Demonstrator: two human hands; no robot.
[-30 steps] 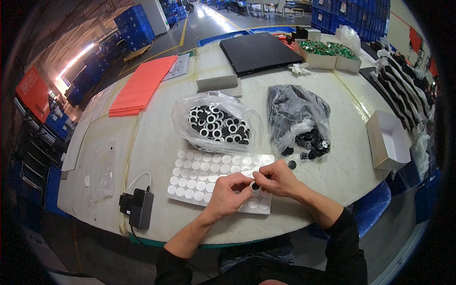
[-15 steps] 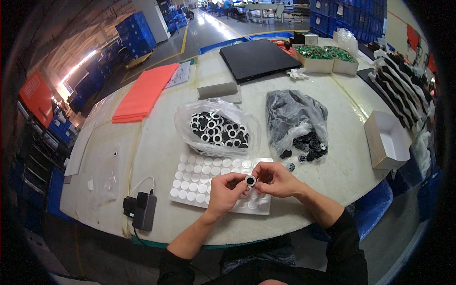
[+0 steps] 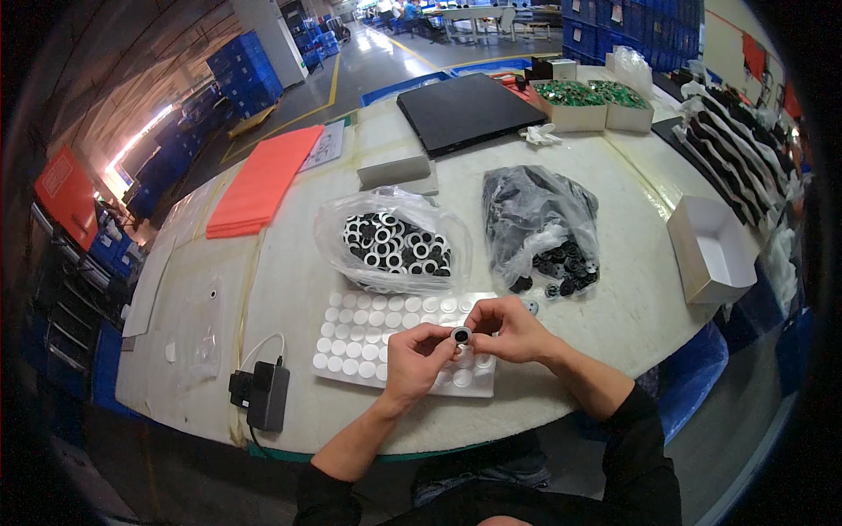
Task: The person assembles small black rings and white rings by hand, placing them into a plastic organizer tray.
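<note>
A small round part (image 3: 460, 336), a white ring with a black centre, is pinched between the fingertips of both my hands. My left hand (image 3: 416, 358) grips it from the left, and my right hand (image 3: 511, 330) from the right. Below them lies a white tray (image 3: 478, 389) with rows of round white discs; my hands cover part of its right half. Beyond the tray stands an open clear bag (image 3: 331, 230) full of similar black-and-white rings. To its right, another plastic bag (image 3: 531, 203) spills round black parts (image 3: 570, 266) toward me.
A black power adapter (image 3: 267, 396) with a cable lies left of the tray. Orange sheets (image 3: 263, 184), a black flat panel (image 3: 465, 112) and boxes of green circuit boards (image 3: 570, 117) are farther back. An open white box (image 3: 697, 254) sits at the right edge.
The whole view has shifted slightly. Both hands keep hold of the ring part, which appears tilted a little differently; my fingers have barely moved.
</note>
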